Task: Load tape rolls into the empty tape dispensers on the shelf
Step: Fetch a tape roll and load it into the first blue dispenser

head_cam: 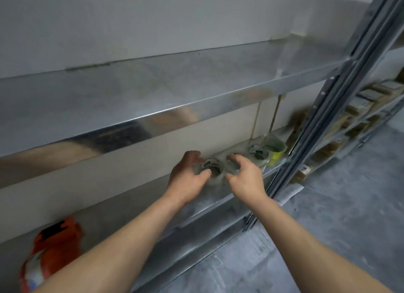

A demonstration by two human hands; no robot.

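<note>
Several clear tape rolls lie in a row on the lower metal shelf (pixel 153 207). My left hand (pixel 185 177) curls round the leftmost roll (pixel 213 167), thumb at its front edge. Beside it, my right hand (pixel 244 174) grips the neighbouring roll (pixel 231 163), which its fingers mostly hide. Further right sit another clear roll (pixel 258 152) and a yellowish roll (pixel 276 149). An orange tape dispenser (pixel 52 249) lies at the shelf's left end, well away from both hands. The picture is blurred by motion.
A bare metal shelf (pixel 175 89) hangs just above my hands. A steel upright post (pixel 328 109) stands at the right. Beyond it, another rack (pixel 360 109) holds stacked brown goods. Grey concrete floor (pixel 328 227) lies below on the right.
</note>
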